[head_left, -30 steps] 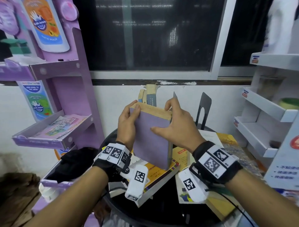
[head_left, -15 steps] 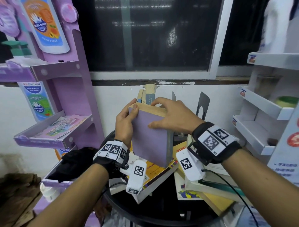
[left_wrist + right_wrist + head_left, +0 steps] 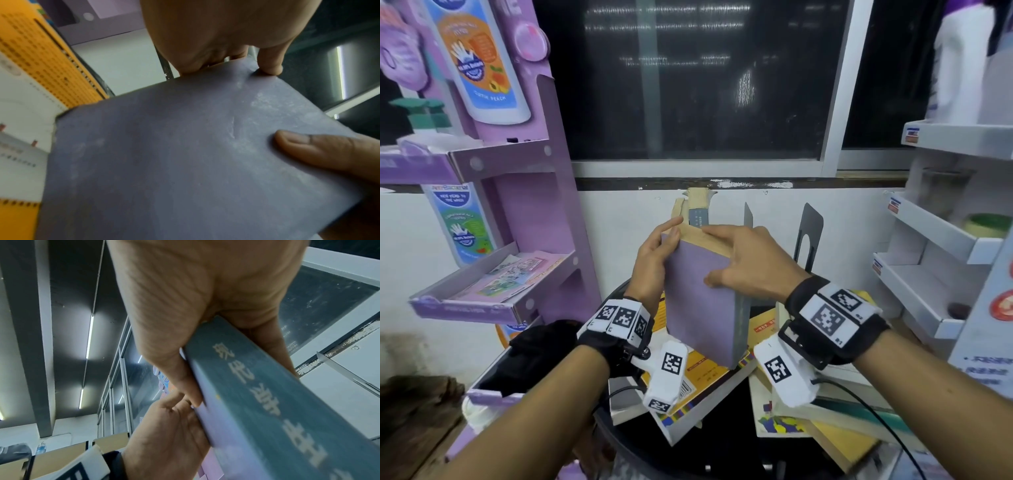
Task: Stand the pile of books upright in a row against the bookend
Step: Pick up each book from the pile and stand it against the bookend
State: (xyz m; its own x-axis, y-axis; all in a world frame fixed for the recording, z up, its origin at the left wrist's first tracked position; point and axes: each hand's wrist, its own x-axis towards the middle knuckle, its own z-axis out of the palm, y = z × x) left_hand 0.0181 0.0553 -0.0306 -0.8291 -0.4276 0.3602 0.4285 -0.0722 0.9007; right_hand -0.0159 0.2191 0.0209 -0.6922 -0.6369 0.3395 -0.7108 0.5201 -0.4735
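Both hands hold a thick purple book [image 3: 700, 305] upright above the pile on the round black table [image 3: 709, 455]. My left hand [image 3: 654, 260] grips its left edge, thumb flat on the cover [image 3: 174, 162]. My right hand [image 3: 743, 263] grips the top right corner, fingers over the page edge, thumb on the cover. The right wrist view shows the book's teal spine [image 3: 277, 402] under that hand [image 3: 185, 305]. A black bookend [image 3: 806, 240] and a grey upright plate [image 3: 748, 214] stand behind, beside a worn book [image 3: 697, 209] standing against the wall.
A yellow book [image 3: 702, 373] lies under the purple one, and more flat books [image 3: 835, 442] are heaped at the right. A purple display rack [image 3: 517, 240] crowds the left and white shelves [image 3: 935, 274] the right. A window sill runs close behind.
My right hand slid from the book's right edge up over its top corner. The book shifted slightly away, toward the bookends. My left hand kept its grip.
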